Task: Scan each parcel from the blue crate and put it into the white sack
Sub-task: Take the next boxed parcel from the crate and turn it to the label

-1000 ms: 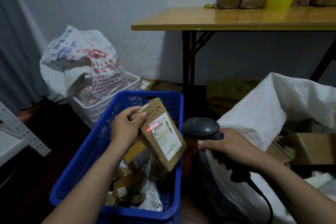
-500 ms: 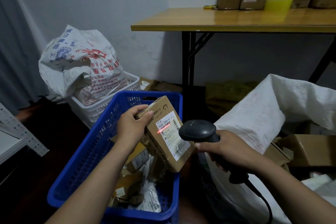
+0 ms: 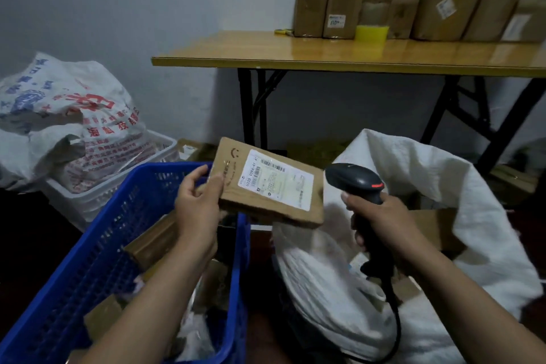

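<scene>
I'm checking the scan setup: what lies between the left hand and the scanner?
The cardboard parcel, label up, fills that stretch in the head view; the left hand grips its left end, the right hand holds the scanner.

Matt brown cardboard on the parcel (image 3: 267,186), and its white paper label (image 3: 283,183) catches a glossy sheen. The scanner (image 3: 354,180) is smooth black plastic, faintly shiny. Perforated hard plastic for the blue crate (image 3: 118,230); coarse, matt woven fabric for the white sack (image 3: 428,174). The table (image 3: 325,53) shows a glossy wooden top on black metal legs (image 3: 245,106), with dull cardboard boxes (image 3: 345,6) on it.
</scene>
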